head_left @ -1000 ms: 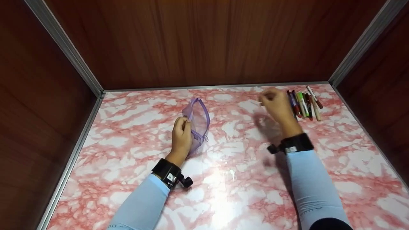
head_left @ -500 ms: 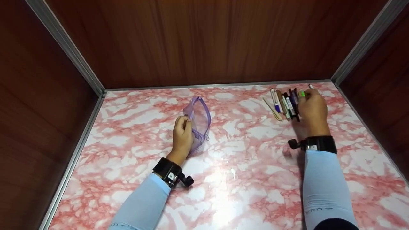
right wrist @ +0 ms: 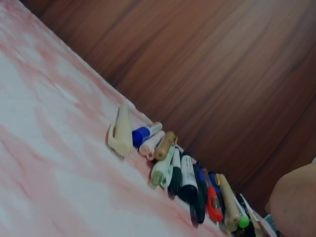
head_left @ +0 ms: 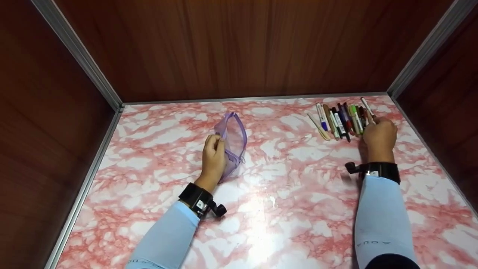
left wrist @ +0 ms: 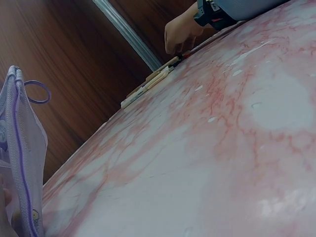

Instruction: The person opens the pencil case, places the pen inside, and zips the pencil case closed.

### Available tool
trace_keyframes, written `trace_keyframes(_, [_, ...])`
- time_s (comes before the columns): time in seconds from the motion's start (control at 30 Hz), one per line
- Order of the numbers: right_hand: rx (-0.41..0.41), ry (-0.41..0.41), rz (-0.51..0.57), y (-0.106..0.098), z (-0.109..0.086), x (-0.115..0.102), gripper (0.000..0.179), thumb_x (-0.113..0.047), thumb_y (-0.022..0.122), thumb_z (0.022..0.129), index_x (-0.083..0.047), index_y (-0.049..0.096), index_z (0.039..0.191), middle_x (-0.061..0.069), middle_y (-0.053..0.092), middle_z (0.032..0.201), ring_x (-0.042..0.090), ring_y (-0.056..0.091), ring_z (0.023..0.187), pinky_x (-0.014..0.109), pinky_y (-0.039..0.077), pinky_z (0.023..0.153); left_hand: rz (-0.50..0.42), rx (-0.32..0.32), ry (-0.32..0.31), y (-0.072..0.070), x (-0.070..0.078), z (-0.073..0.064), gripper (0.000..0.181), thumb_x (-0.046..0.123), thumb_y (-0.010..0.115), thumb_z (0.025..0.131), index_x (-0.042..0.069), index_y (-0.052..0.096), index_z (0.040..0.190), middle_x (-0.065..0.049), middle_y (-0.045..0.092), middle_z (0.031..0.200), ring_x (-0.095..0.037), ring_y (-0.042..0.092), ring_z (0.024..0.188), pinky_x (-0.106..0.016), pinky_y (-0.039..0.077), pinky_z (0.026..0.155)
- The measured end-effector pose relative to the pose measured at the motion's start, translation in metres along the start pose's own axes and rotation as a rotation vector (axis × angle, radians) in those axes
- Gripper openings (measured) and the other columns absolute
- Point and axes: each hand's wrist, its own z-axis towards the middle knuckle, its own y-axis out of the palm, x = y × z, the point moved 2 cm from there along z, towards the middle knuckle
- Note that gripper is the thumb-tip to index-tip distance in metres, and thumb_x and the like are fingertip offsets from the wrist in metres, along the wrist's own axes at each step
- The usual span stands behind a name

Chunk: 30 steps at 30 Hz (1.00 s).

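From my seat I look down on a tabletop [head_left: 283, 231] patterned like marble, red veins and clouds over white, with a bright glare on its near middle and a few small pale flecks around it. Dark reddish-brown wood-grain panels close it in: a back wall [head_left: 254, 52], a left wall [head_left: 41, 149] and a right wall [head_left: 444, 86]. A grey metal post [head_left: 80, 59] covers the far left corner, a second the far right, and a thin metal strip runs along the table's back edge.

The purple mesh pouch [head_left: 236, 136] sits left of centre on the table, its zipped mouth gaping and a ring pull hanging at its near end. My left hand [head_left: 213, 155] pinches its left edge between thumb and curled fingers. Well apart from it, near the far right corner, assorted pens [head_left: 322, 118] lie side by side in a row. My right hand [head_left: 380, 136] is at that row's right end, fingers bent down among them; I cannot tell whether it grips one. Pale blue sleeves [head_left: 384, 216] and black wrist straps cover both forearms.
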Motion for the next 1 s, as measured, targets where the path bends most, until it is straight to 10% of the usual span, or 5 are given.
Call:
trace_keyframes(0.27, [-0.134, 0.056, -0.079, -0.001, 0.0, 0.008, 0.056, -0.01, 0.049, 0.109, -0.002, 0.056, 0.164, 0.036, 0.056, 0.162, 0.055, 0.055, 0.146, 0.065, 0.044, 0.127, -0.001, -0.002, 0.013, 0.002, 0.0, 0.0, 0.013, 0.004, 0.057, 0.111, -0.002, 0.066, 0.103, -0.009, 0.054, 0.102, -0.013, 0.053, 0.086, -0.022, 0.045, 0.073])
trace_keyframes(0.73, [-0.051, 0.022, -0.136, -0.007, -0.004, 0.016, 0.043, -0.02, 0.055, 0.108, 0.003, 0.074, 0.138, 0.034, 0.069, 0.144, 0.056, 0.064, 0.133, 0.069, 0.052, 0.112, 0.001, 0.002, 0.02, 0.002, 0.0, 0.0, 0.015, 0.005, 0.058, 0.112, -0.002, 0.065, 0.1, -0.005, 0.052, 0.1, -0.014, 0.051, 0.089, -0.023, 0.044, 0.079])
trace_keyframes(1.0, [-0.059, 0.056, -0.107, -0.01, -0.004, 0.017, 0.047, -0.022, 0.057, 0.11, 0.002, 0.066, 0.149, 0.034, 0.064, 0.153, 0.056, 0.06, 0.139, 0.068, 0.049, 0.117, -0.013, 0.003, 0.022, 0.002, -0.001, 0.001, 0.015, 0.004, 0.057, 0.111, -0.001, 0.065, 0.1, -0.005, 0.052, 0.1, -0.013, 0.051, 0.087, -0.022, 0.044, 0.076])
